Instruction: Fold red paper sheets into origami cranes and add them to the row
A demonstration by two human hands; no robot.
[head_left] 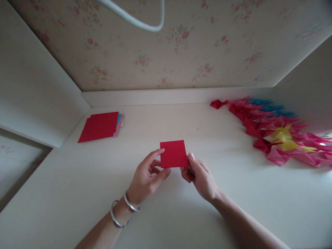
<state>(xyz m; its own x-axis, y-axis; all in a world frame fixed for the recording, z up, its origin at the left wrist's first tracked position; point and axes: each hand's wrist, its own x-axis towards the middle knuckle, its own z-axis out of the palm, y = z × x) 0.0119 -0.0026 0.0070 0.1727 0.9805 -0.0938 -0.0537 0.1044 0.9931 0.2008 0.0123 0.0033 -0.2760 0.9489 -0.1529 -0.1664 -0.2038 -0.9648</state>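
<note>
A small red paper square [173,154] is held up over the white tabletop, its flat face towards me. My right hand [198,174] pinches its lower right corner between thumb and curled fingers. On the other side my left hand [147,176] steadies it, index fingertip on the left edge and thumb along the bottom edge. The remaining left fingers curl behind and are partly hidden. Two silver bangles [131,203] circle the left wrist.
At the back left lies a stack of paper sheets [100,126], red on top with blue and pink edges showing. Folded paper cranes [280,133] in red, pink, blue and yellow crowd the right side. A white cable [135,22] hangs before the flowered wall [181,58].
</note>
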